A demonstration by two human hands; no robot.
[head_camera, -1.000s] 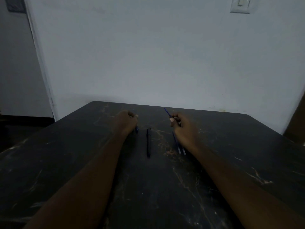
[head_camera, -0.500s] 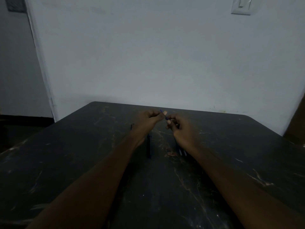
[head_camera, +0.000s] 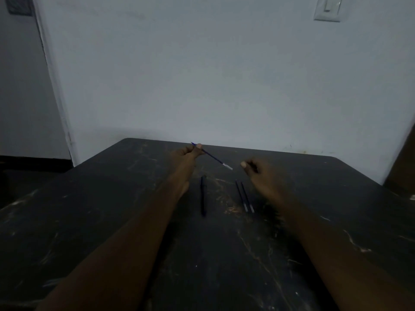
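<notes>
The pale wall [head_camera: 202,75] is flat and matt, with a glossy rectangular switch plate [head_camera: 327,9] high on it. The dark surface [head_camera: 89,221] is hard and smooth, veined like marble and scuffed with pale scratches. Its rounded corners butt against the wall at the far edge.

The left grip [head_camera: 187,154] is raised over the surface close to the far edge. Thumb and fingers pinch a thin blue refill [head_camera: 213,156] near its far end. The right grip [head_camera: 258,173] hovers toward the right edge with its fingers loosely curled round nothing.

A slim dark pen barrel [head_camera: 203,196] lies lengthwise between the forearms, near the middle of the surface. Two spare refills [head_camera: 244,197] lie side by side and parallel, just to the right of the barrel and under the right wrist. They look like narrow plastic tubes with paler tips at their near ends.

The held refill slopes down to the right and ends in a pale, metal-looking tip, clear of the surface. The work looks like fitting this refill into the barrel.

- The right grip should lift the barrel by its middle and hold it steady.
- The pinch on the refill should move nearer the leading end, because so thin a tube probably bends if pushed from far back.
- The refill should line up with the bore before it slides in, without forcing.
</notes>
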